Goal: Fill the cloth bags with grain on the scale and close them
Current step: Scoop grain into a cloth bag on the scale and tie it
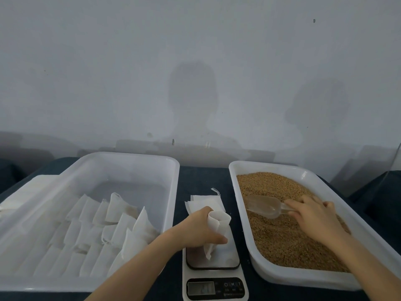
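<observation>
My left hand [198,229] grips a white cloth bag [219,224] upright over the platform of the kitchen scale [225,256], with the bag's mouth held open. My right hand [312,211] holds the handle of a clear plastic scoop [263,206], which lies on the brown grain [282,233] in the white tray [245,224] on the right. A small stack of empty bags [206,202] lies on the dark table just behind the scale.
A large translucent bin [171,192] on the left holds several filled white bags [112,229] in rows. A grey wall stands behind the table. A clear panel [386,170] rises at the far right edge.
</observation>
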`<state>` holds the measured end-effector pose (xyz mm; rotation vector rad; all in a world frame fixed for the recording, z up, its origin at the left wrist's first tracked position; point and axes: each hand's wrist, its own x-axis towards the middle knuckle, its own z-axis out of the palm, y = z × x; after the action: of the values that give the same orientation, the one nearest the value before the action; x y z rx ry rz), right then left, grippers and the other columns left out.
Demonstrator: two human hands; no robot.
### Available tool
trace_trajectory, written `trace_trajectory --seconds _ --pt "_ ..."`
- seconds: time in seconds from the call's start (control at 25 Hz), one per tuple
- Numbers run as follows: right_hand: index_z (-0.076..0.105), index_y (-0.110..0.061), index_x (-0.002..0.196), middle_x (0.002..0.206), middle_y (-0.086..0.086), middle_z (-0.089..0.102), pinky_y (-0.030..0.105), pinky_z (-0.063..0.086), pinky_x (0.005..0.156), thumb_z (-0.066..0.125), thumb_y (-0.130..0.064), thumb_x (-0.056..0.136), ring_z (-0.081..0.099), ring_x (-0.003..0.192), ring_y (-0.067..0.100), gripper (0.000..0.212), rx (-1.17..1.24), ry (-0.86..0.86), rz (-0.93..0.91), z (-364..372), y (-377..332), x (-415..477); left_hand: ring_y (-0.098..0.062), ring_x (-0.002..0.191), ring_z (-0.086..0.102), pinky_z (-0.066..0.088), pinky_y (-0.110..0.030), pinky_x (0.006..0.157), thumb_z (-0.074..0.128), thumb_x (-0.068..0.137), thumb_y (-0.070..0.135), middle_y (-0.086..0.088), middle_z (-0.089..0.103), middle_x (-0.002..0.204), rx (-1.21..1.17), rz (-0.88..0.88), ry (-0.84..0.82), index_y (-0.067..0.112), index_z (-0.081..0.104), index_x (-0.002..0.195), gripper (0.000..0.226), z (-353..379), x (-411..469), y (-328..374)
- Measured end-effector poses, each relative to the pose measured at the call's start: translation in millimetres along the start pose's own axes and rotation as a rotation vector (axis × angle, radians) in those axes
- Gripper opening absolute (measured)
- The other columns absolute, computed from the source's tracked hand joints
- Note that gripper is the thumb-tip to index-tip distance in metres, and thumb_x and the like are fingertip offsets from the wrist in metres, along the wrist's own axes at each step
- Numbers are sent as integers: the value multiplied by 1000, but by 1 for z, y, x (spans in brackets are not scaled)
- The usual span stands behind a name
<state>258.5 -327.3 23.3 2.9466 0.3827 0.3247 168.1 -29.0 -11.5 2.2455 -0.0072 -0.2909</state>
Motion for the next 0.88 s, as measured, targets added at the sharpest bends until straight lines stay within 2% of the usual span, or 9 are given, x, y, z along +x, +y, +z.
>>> trace_trajectory --seconds 0.16,0.32,0.44,0.6,0.68,0.76,0.88 --pt "48 -45 129 100 -15 53 48 41 98 48 -41 93 51 97 8 36 302 -116 29 9 14 -7 -8 82 52 42 -13 60 75 74 48 15 46 100 0 -1 -9 34 35 127 68 0 1 -1" --pt "54 -40 124 104 -11 63 35 49 84 54 -34 91 56 87 6 34 516 -109 42 6 24 -17 -8 82 52 41 -12 59 75 74 47 14 46 101 17 9 -8 32 36 127 68 0 1 -1" --pt "55 -34 125 107 -7 64 30 49 81 56 -29 90 59 90 11 36 581 -92 64 -5 31 -25 -8 82 52 41 -13 59 75 74 47 13 46 103 29 8 -15 32 34 127 69 1 0 -1" --pt "55 -37 122 99 -14 61 22 47 73 59 -25 88 59 87 7 36 533 -61 -35 -37 30 -36 -8 84 53 44 -14 63 75 75 45 12 48 105 5 45 -31 34 35 127 66 0 0 -1" --pt "53 -44 117 91 -18 58 22 43 78 60 -25 87 56 86 4 36 477 -40 -128 -59 22 -40 -8 84 52 43 -13 62 75 76 44 13 46 106 11 57 -38 35 34 130 68 0 -1 0" --pt "47 -54 111 87 -22 55 28 38 84 59 -29 88 52 85 1 36 396 -33 -205 -81 11 -41 -9 88 53 42 -14 63 75 76 43 13 45 107 29 66 -36 34 33 134 72 1 -1 1" --pt "38 -64 106 92 -27 51 29 24 90 53 -36 91 43 94 -4 35 287 -36 -293 -103 -5 -36 -10 87 53 43 -15 65 75 76 43 13 47 107 23 88 -39 34 36 129 66 1 -2 1"
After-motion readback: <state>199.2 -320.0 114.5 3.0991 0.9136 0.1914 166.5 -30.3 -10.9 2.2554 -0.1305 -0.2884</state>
